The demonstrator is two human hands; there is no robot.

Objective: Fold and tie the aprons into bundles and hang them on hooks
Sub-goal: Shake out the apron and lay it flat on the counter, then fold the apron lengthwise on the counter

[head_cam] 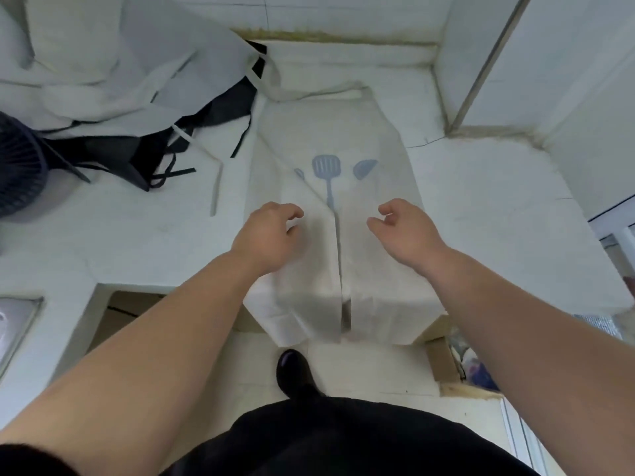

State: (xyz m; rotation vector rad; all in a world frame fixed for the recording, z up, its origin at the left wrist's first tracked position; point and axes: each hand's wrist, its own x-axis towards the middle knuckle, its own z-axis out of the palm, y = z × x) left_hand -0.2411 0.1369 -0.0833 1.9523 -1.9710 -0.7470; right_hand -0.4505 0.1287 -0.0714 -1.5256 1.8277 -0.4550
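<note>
Apron: a white apron [330, 139] with a blue utensil print [326, 173] lies lengthwise mid-bench, bib toward the far edge. Both long sides are folded in to meet along a centre line, and the hem hangs over the near edge.
Left hand: the left hand [271, 231] is over the left flap near the near edge, fingers loosely curled and empty. Whether it touches the cloth I cannot tell.
Right hand: the right hand [403, 228] is over the right flap and is also loosely curled and empty.
Step in hand: probably narrowing the folded apron or bringing the hem up; nothing is tied yet.
Doing it well: press both flaps flat so the centre edges stay aligned. Lift the hanging hem evenly with both hands, and keep the neck strap [309, 94] and a waist tie [216, 187] free for tying.
Risk: the overhanging hem may drag the folds open.
Surface: the white bench [481, 201] looks smooth, so cloth should slide easily. A pile of white and black aprons [113, 80] fills the far left corner, beside a dark fan [17, 166] at the left edge.
Room: a white tiled wall [343, 12] lies beyond the far edge. Below the near edge are cardboard [441, 359] and a dark shoe [295, 372] on the floor. No hooks are in view.
</note>
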